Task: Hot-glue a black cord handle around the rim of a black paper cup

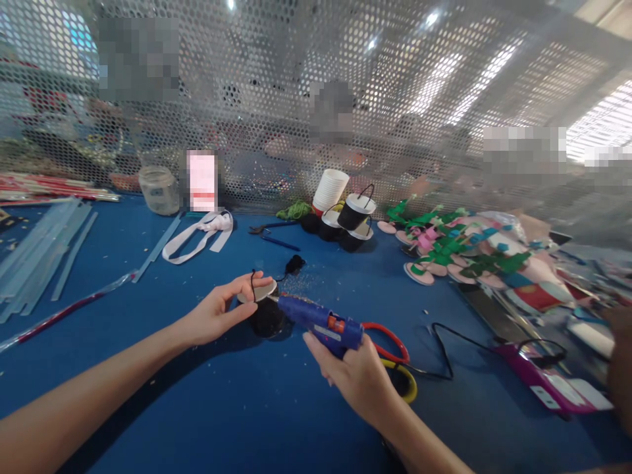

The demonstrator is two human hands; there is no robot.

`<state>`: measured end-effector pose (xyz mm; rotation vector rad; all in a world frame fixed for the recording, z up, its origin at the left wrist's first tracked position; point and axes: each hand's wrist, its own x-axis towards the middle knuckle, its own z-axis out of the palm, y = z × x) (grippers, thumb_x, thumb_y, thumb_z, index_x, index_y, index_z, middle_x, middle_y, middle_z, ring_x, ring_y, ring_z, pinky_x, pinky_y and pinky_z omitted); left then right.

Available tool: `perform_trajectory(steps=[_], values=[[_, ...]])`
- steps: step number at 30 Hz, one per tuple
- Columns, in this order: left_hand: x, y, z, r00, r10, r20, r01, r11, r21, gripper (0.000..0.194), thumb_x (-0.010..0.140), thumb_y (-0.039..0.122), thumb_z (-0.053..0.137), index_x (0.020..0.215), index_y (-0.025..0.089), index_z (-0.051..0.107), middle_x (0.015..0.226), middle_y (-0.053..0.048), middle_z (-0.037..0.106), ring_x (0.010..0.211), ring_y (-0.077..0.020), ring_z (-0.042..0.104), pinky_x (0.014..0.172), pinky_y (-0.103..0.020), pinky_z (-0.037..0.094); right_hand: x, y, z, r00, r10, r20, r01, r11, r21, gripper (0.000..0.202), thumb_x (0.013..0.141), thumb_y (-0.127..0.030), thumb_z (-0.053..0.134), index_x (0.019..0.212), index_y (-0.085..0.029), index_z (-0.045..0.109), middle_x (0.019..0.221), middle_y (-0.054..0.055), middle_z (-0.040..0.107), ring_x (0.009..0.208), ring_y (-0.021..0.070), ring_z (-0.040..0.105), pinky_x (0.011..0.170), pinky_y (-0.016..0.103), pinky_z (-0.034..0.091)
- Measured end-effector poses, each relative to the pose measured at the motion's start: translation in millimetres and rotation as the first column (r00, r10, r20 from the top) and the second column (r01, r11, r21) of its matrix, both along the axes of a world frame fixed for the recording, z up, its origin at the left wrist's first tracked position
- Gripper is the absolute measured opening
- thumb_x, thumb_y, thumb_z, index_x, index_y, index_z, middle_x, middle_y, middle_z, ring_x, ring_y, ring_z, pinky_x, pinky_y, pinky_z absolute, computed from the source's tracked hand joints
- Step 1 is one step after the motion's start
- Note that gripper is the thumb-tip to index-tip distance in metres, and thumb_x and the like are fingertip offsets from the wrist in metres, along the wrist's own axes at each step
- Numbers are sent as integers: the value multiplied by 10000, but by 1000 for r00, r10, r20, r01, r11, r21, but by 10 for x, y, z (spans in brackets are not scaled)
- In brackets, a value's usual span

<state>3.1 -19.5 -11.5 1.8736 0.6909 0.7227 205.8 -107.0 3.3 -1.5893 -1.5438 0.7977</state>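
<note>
My left hand [222, 309] grips a small black cup [269, 320] with a white rim, its thumb and fingers at the top edge. A black cord stands up in a loop beside the fingers. In my right hand [365, 378] is a blue hot glue gun [316, 320], held with its nozzle at the cup's rim. Part of the cup is hidden behind the gun and fingers. Just behind the cup lies a small tangle of black cord [295, 264]. Red [395, 339] and yellow [409, 382] loop handles show beside my right hand.
Several black cups [356, 212] and a stack of white cups [330, 187] stand at the back. Paper flowers [439, 253] crowd the right, near a purple power strip [538, 375]. Glue sticks [44, 250], a jar [158, 191], white ribbon [197, 240] and pliers [271, 227] lie around.
</note>
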Motion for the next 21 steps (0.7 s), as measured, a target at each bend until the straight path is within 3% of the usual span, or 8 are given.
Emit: perform_trajectory(steps=[7, 14, 18, 21], values=[[-6, 6, -6, 1000, 5, 7, -5, 1000, -24, 156, 826, 252, 444, 692, 171, 433, 1259, -87, 486, 1277, -202, 259, 1064, -458, 130, 55, 94, 1, 986, -86, -145, 61, 984, -170, 278, 669, -398, 535, 505, -188, 455, 334, -50, 404, 290, 86, 389, 313, 213, 342], [-9, 3, -2, 1000, 16, 20, -16, 1000, -1, 143, 820, 238, 447, 696, 171, 418, 1238, -122, 500, 1267, -209, 282, 1051, -470, 133, 234, 238, 69, 960, -115, -254, 90, 990, -108, 217, 670, -359, 572, 665, -145, 537, 384, -62, 457, 341, 83, 421, 377, 211, 367], [-23, 1, 46, 999, 23, -31, -21, 997, 75, 124, 824, 231, 430, 715, 177, 406, 1269, -121, 465, 1274, -211, 266, 1039, -463, 175, 481, 491, 49, 942, -238, -236, 227, 971, -70, 261, 615, -373, 636, 647, -127, 558, 518, -14, 550, 473, 100, 502, 444, 212, 395], [-34, -2, 107, 994, 44, -105, -26, 986, 164, 124, 818, 219, 426, 704, 181, 397, 1261, -120, 473, 1285, -220, 233, 1028, -479, 190, 649, 761, -28, 933, -302, -197, 283, 952, -118, 289, 605, -400, 640, 586, -132, 532, 501, -16, 530, 424, 81, 469, 405, 204, 382]])
